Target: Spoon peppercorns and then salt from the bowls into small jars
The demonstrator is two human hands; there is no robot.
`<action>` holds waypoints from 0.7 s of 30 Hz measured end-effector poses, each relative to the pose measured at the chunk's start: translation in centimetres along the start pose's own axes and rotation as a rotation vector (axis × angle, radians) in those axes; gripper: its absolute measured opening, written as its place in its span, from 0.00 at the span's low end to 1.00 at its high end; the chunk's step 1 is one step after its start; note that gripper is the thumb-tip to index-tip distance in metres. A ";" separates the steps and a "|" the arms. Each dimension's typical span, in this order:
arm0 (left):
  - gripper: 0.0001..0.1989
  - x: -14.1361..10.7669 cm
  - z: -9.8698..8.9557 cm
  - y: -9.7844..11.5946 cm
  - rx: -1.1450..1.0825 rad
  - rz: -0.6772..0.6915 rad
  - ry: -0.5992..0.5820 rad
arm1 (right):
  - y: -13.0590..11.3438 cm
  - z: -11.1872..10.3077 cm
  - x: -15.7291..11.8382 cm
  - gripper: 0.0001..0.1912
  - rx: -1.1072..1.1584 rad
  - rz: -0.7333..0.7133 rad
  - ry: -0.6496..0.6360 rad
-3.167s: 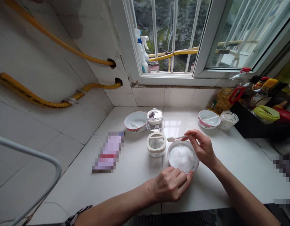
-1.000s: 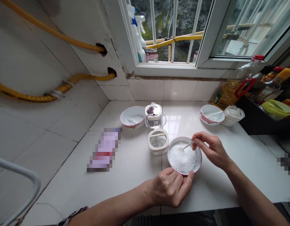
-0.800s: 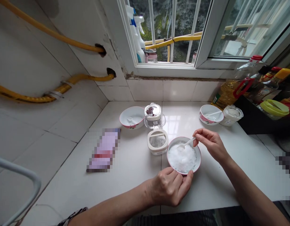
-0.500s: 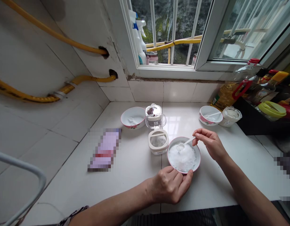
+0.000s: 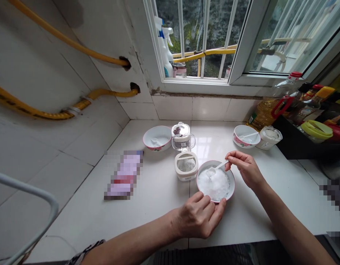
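A bowl [image 5: 233, 190] with a pink rim holds a heap of white granules [image 5: 215, 187]. My left hand [image 5: 200, 215] is closed at its near edge, with the thumb against the rim. Between the thumb and fingers of my right hand [image 5: 245, 167] is the handle of a small white spoon [image 5: 221, 164]. The spoon's head rests at the top of the white heap. Left of the bowl stands a seasoning jar [image 5: 186, 176] with its clear lid [image 5: 183, 142] flipped up; some grainy contents show inside.
Behind the open jar is another lidded jar [image 5: 181, 129], beside a bowl with a white spoon [image 5: 157, 149]. A flowered bowl [image 5: 246, 144], a white jar [image 5: 269, 138] and an oil bottle [image 5: 265, 110] stand at the right. A blurred purple packet [image 5: 126, 173] lies left.
The view has shifted very slightly. Both hands, the bowl and the spoon hold nearly the same places, with the spoon's head still in the granules.
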State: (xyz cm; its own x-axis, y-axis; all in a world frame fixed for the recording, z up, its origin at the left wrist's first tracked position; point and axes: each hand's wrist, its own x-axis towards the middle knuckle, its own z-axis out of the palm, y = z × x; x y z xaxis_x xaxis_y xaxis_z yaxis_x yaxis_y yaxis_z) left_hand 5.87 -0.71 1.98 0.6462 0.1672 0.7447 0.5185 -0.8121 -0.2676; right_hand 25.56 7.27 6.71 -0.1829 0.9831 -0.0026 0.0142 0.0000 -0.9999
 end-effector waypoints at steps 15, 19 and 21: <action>0.09 -0.2 0.2 0.0 -0.083 0.038 -0.011 | 0.2 -0.1 -0.1 0.12 0.000 -0.003 -0.008; 0.09 -0.2 0.2 0.0 -0.092 0.038 -0.003 | 0.1 -0.1 -0.1 0.12 -0.003 -0.005 -0.009; 0.09 -0.1 0.1 0.0 -0.081 0.041 -0.001 | 0.0 -0.1 -0.1 0.11 -0.008 -0.007 -0.008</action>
State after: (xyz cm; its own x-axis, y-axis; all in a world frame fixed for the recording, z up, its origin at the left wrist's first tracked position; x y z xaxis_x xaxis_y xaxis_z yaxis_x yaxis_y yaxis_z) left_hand 5.85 -0.65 1.84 0.6663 0.1329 0.7337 0.4446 -0.8608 -0.2478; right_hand 25.68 7.20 6.67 -0.1912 0.9815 0.0041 0.0211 0.0083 -0.9997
